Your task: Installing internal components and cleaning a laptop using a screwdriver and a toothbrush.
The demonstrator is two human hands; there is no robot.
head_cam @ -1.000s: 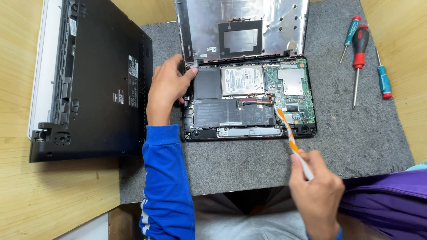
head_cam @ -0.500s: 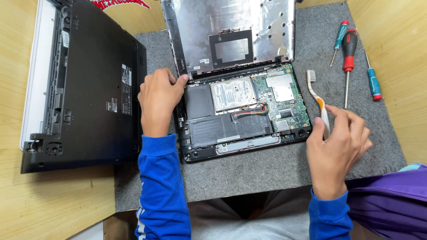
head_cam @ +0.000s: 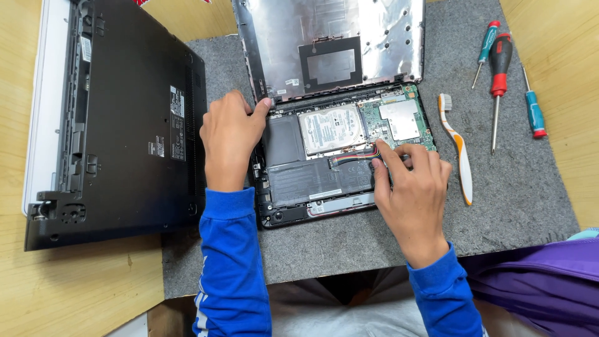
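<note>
The left hand (head_cam: 229, 138) rests flat, ungripping, on the opened laptop's (head_cam: 324, 159) left edge. The right hand's (head_cam: 412, 187) fingertips pinch the coloured wire bundle (head_cam: 354, 156) beside the hard drive (head_cam: 332, 128).

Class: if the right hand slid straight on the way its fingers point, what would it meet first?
Probably the green circuit board just beyond the right hand, whose fingers point up-screen beside the coloured wire bundle; depth is unclear.
</note>
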